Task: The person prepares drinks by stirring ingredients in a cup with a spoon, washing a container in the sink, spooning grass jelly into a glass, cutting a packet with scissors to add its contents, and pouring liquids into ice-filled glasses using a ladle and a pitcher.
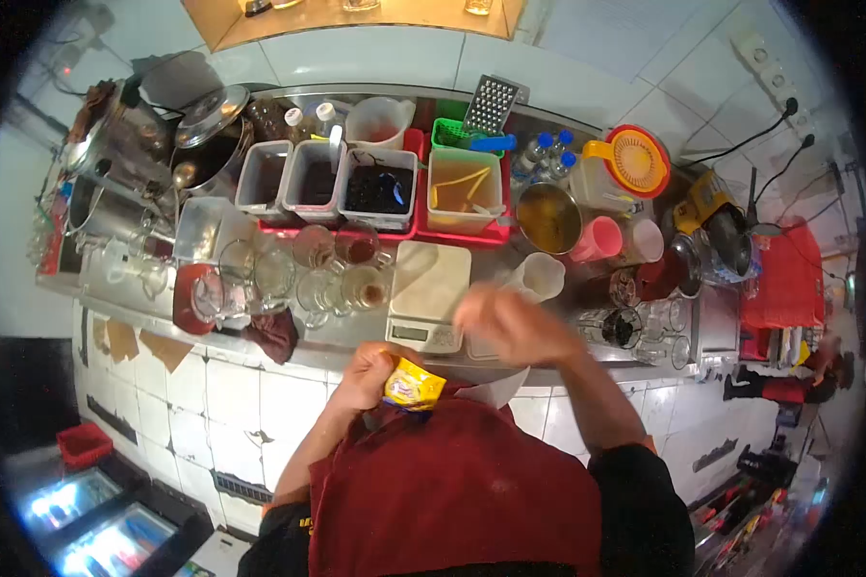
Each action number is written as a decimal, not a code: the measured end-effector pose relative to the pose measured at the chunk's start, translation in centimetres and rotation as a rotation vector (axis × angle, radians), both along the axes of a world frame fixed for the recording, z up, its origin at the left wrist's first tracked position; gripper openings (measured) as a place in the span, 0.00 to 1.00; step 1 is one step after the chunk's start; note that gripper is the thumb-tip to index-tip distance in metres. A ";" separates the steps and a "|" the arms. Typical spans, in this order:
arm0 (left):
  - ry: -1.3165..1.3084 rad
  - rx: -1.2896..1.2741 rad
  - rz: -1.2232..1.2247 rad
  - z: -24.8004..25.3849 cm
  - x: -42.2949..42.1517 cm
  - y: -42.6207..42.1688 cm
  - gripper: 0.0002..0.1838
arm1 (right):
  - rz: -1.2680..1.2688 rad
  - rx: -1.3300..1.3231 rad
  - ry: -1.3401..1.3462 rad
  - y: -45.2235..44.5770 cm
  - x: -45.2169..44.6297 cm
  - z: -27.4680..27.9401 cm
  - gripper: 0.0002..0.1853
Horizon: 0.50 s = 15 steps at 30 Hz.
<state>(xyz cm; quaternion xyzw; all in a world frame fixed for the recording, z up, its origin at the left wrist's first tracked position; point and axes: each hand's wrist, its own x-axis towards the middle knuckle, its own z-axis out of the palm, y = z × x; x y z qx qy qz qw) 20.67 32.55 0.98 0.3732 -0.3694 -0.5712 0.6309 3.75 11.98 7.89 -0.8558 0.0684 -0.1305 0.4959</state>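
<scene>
Packet, yellow and printed, is in the left hand, before the red apron and close to the front edge of the steel surface. Fingers of this hand are clenched on its upper left part and cover it; the print is illegible, and whether the packet has been opened cannot be determined. Right hand is raised beside the scale and blurred by motion; whether its fingers grasp anything cannot be told. Scale display is too small to read. White item, right of the packet, is partly concealed by the apron and unidentified. Glass mugs left of the scale overlap, so their count is uncertain. Beyond the scale, a tub holds cloudy liquid and yellow strips; dark contents of the neighbouring tub are indistinct. Lit shelf is cut off above.
</scene>
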 end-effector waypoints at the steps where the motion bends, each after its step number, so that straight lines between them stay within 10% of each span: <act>1: 0.075 0.138 0.065 -1.0 1.2 0.9 0.31 | -0.171 -0.093 0.146 -2.1 1.2 0.6 0.11; 7: 0.006 0.255 0.161 0.1 7.9 5.2 0.23 | -0.912 -0.622 0.069 -20.8 4.0 -5.5 0.09; 10: 0.066 0.221 0.068 2.1 10.6 5.0 0.19 | -0.991 -0.479 0.097 -26.2 6.2 -5.1 0.12; 15: -0.010 0.237 0.056 2.0 13.0 6.0 0.18 | -0.778 0.525 0.632 -27.3 9.2 -5.0 0.23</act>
